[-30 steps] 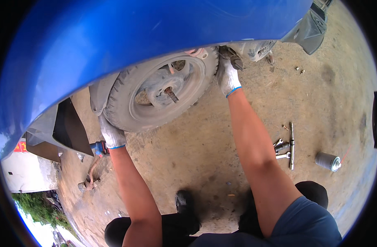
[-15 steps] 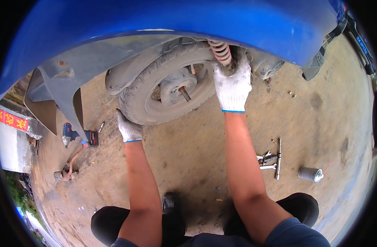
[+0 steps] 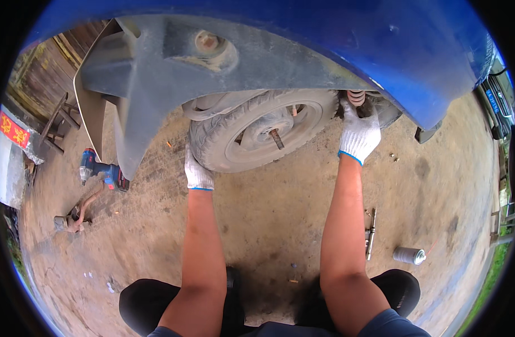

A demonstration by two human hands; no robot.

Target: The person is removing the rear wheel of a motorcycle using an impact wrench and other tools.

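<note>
A dusty scooter-type wheel point(image 3: 316, 123) with a treaded tyre hangs under the blue bodywork point(image 3: 347, 33), its threaded axle end point(image 3: 276, 139) sticking out of the hub. My left hand point(image 3: 198, 171), in a white knit glove, is wrapped on the lower left side of the tyre, its fingers partly hidden behind it. To the right of the wheel, my gloved right hand point(image 3: 359, 132) grips around the lower end of the shock absorber point(image 3: 356, 98), below its reddish coil spring. The fingertips there are hidden by the hand and dark parts.
Grey plastic panel point(image 3: 151, 62) overhangs the wheel. On the ground at left lie a blue cordless impact driver point(image 3: 103, 170) and a rusty bent metal part point(image 3: 78, 216). At right are a T-handle wrench point(image 3: 371, 235), a spray can point(image 3: 409, 255) and small nuts point(image 3: 394, 157).
The view has shifted, showing more of the grey panel. My left hand has moved further in behind the tyre's edge. My right hand stays at the shock absorber's lower end.
</note>
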